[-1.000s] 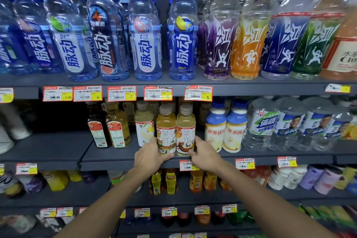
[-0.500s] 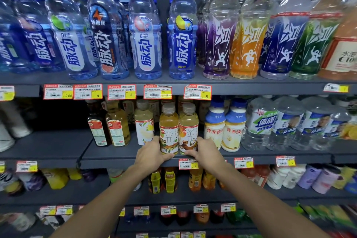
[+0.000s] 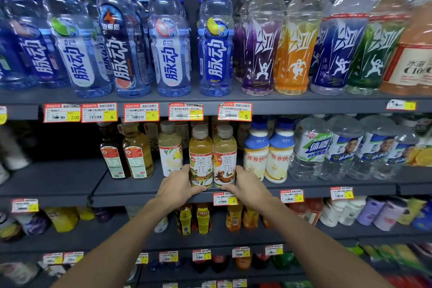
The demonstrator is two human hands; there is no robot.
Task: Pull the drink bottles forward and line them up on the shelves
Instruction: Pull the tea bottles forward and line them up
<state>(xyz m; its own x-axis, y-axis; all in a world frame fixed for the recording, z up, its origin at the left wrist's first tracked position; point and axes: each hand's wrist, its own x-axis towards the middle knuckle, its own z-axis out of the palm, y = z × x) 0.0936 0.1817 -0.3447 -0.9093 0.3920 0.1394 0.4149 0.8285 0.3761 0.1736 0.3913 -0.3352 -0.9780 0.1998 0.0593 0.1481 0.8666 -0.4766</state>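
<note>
Two yellow tea bottles stand side by side at the front edge of the middle shelf [image 3: 145, 190]. My left hand [image 3: 176, 186] grips the base of the left tea bottle [image 3: 200, 156], thumb across its front. My right hand [image 3: 245, 186] grips the base of the right tea bottle [image 3: 225, 154] the same way. Further tea bottles stand behind them, mostly hidden.
A pale lemon bottle [image 3: 170, 149] and two amber bottles [image 3: 138, 154] stand further back to the left. White milk-drink bottles [image 3: 268, 154] and clear water bottles [image 3: 311, 149] stand to the right. Blue and coloured sports bottles [image 3: 170, 37] fill the shelf above; small bottles sit below.
Both hands have slid the two tea bottles a little to the right and toward the shelf's front edge, keeping their hold on the bases.
</note>
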